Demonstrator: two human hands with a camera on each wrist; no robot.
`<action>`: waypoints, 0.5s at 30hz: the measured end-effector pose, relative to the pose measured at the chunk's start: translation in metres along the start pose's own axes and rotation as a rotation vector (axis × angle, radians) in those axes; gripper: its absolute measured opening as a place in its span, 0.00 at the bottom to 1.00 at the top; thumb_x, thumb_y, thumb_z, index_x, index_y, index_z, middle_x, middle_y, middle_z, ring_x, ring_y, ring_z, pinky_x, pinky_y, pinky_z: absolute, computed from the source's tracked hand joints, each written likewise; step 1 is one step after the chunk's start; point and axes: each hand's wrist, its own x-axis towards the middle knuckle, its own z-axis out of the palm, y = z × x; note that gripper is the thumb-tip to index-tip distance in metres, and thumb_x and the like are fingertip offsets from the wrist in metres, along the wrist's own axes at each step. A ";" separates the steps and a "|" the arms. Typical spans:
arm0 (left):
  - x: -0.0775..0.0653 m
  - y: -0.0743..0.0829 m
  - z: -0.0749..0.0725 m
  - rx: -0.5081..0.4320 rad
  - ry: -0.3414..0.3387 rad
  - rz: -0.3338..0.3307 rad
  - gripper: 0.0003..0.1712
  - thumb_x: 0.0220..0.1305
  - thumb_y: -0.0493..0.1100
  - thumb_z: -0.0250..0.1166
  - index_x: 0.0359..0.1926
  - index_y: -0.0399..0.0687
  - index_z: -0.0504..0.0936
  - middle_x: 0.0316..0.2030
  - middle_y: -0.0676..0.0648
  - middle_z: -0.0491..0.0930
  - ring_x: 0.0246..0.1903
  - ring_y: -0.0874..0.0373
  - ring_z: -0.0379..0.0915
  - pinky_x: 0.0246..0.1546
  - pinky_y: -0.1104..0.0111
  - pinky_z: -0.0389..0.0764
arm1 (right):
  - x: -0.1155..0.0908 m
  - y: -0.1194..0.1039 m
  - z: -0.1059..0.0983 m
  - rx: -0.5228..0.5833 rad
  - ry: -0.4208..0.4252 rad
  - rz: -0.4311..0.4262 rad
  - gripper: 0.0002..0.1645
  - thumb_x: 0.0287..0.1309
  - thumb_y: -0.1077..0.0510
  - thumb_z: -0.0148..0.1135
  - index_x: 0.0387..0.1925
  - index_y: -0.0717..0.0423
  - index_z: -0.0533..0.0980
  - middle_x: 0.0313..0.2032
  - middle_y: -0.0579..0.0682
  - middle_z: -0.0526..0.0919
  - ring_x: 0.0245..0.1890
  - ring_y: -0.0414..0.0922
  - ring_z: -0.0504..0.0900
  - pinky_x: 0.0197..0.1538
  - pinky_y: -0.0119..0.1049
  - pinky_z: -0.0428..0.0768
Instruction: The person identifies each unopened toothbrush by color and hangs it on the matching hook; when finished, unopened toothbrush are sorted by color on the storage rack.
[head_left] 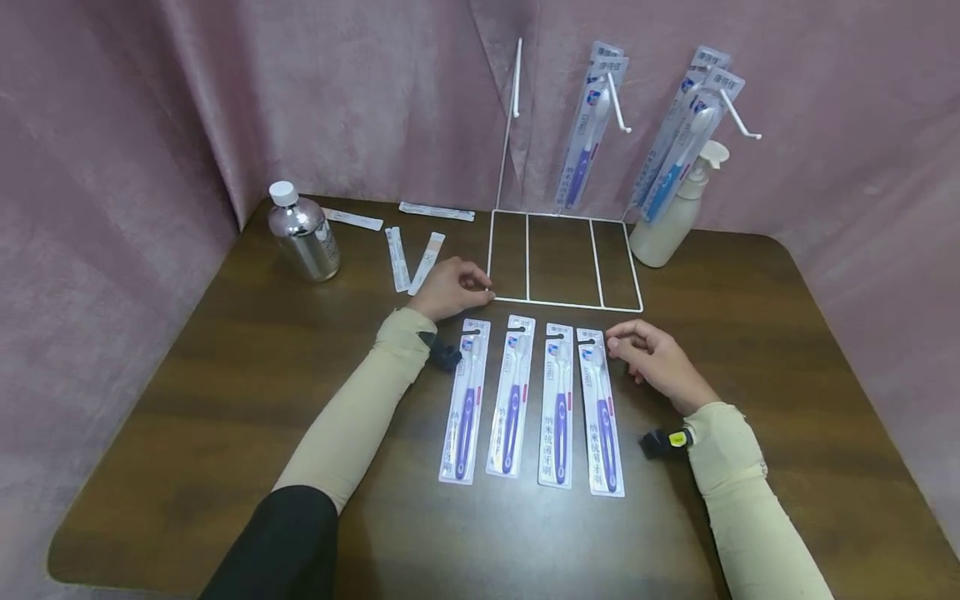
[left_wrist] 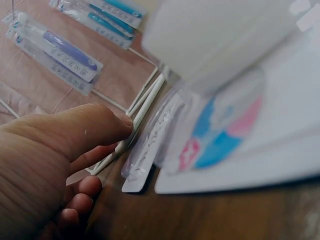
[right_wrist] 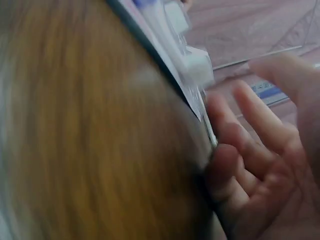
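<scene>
My left hand (head_left: 452, 289) pinches the front left corner of a white wire rack (head_left: 570, 306) between thumb and fingers. The left wrist view shows the thumb laid over the wire (left_wrist: 131, 131). Several packaged purple toothbrushes (head_left: 513, 396) lie in a row on the table in front of the rack. By the top of the rightmost packaged toothbrush (head_left: 600, 412) is my right hand (head_left: 656, 360), its fingers loosely bent with nothing held. Other packaged toothbrushes hang from the rack's hooks: purple ones (head_left: 588, 137) in the middle, blue ones (head_left: 678, 154) on the right.
On the left stands a silver bottle (head_left: 303, 237) with a white cap. Several small paper strips (head_left: 397, 258) lie between it and the rack. A white pump bottle (head_left: 671, 221) stands behind the rack's right side. Pink curtain (head_left: 360, 100) hangs behind the brown table (head_left: 225, 417).
</scene>
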 end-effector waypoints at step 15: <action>-0.004 0.004 -0.004 0.009 -0.009 -0.016 0.12 0.60 0.47 0.78 0.43 0.49 0.90 0.40 0.48 0.79 0.43 0.54 0.73 0.49 0.62 0.74 | -0.006 -0.003 0.008 -0.303 -0.066 -0.111 0.26 0.62 0.51 0.77 0.59 0.53 0.81 0.40 0.53 0.78 0.33 0.49 0.73 0.35 0.36 0.73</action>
